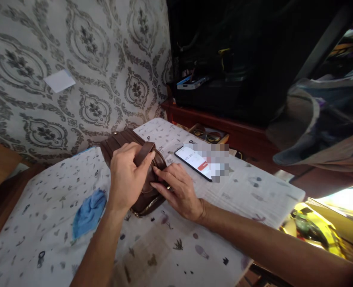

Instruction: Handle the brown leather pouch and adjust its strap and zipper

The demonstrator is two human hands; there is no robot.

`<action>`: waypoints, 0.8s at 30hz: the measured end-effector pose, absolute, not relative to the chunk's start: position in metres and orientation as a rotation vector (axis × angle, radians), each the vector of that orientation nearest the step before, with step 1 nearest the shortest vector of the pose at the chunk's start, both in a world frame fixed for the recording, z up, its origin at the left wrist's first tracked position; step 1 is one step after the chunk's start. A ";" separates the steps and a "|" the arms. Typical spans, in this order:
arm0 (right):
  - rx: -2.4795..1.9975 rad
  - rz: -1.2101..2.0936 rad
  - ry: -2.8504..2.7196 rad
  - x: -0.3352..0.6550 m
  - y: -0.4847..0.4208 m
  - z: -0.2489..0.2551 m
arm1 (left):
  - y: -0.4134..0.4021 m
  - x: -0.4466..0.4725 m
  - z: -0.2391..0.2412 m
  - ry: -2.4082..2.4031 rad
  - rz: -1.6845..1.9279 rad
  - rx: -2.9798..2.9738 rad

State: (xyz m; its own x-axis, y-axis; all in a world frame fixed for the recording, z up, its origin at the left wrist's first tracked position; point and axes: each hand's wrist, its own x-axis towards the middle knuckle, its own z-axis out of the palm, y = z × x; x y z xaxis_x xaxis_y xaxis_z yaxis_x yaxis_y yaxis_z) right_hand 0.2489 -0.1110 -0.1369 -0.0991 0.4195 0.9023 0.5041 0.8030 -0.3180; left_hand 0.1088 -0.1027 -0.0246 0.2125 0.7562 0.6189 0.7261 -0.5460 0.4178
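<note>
A brown leather bag [121,141] with a gold zipper lies on a table covered by a white patterned cloth [56,247]. My left hand [126,177] lies on top of the bag and grips its brown strap between thumb and fingers. My right hand [179,191] rests on the bag's right side, its fingertips pinching at the zipper near the strap. A ring shows on one finger of that hand. Most of the bag's front is hidden under both hands.
A blue cloth [88,213] lies on the table left of my left arm. A phone [196,161] with a lit screen lies right of the bag. A dark red shelf [224,123] with black equipment stands behind. A patterned wall [83,67] runs along the back.
</note>
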 end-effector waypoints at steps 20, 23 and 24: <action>-0.685 -0.026 -1.644 0.247 -0.110 -0.135 | -0.110 0.110 -0.020 1.375 1.010 2.656; -0.680 -0.015 -1.646 0.248 -0.110 -0.136 | -0.109 0.109 -0.018 1.361 0.974 2.659; -0.683 -0.011 -1.649 0.248 -0.110 -0.136 | -0.109 0.108 -0.018 1.367 0.969 2.648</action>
